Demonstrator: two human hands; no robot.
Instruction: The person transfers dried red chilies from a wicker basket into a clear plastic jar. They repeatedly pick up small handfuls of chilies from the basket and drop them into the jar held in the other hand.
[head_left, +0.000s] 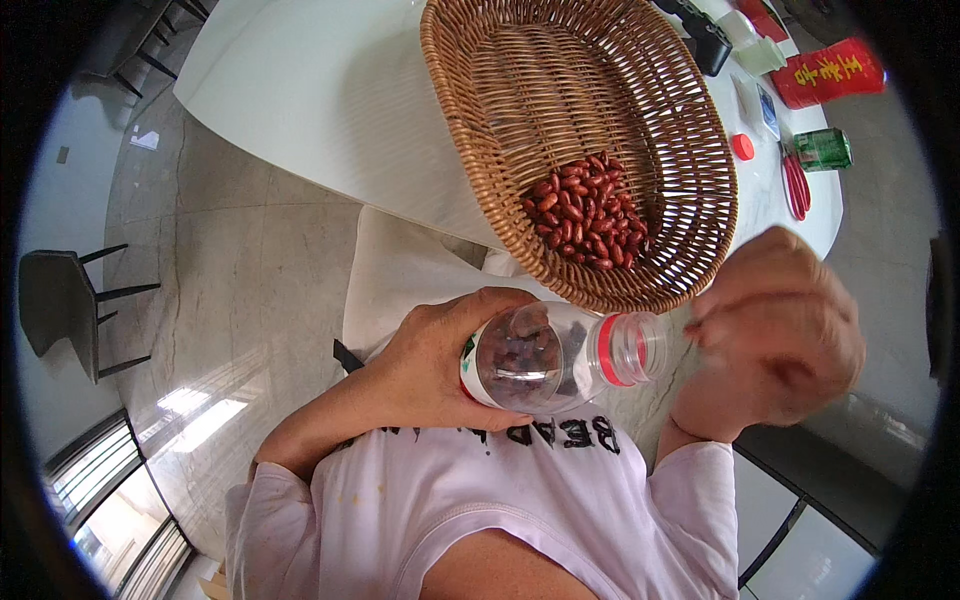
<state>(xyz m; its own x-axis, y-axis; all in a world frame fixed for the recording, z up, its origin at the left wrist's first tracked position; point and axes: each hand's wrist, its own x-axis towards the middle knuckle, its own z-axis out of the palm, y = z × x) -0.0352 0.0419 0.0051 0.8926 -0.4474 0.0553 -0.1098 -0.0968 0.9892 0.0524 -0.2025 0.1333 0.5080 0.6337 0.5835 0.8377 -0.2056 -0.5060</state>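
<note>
My left hand (420, 360) grips a clear plastic bottle (581, 360), tilted on its side in front of my chest. Its uncapped mouth, with a red ring at the neck, points right. Dark red beans show through the wall, lying inside the bottle. Curled and blurred by motion, my right hand (787, 337) is just right of the mouth, apart from it; whether its fingers hold anything is hidden. Beyond the bottle stands an oval wicker basket (480, 150), with a heap of red beans (585, 214) at its near end.
The basket rests on a white table (285, 97). Along the table's right side are a red bottle cap (742, 147), red-handled scissors (796, 184), a green drink can (823, 149), and a red container (829, 73) bearing writing. A dark chair (64, 307) stands on the left floor.
</note>
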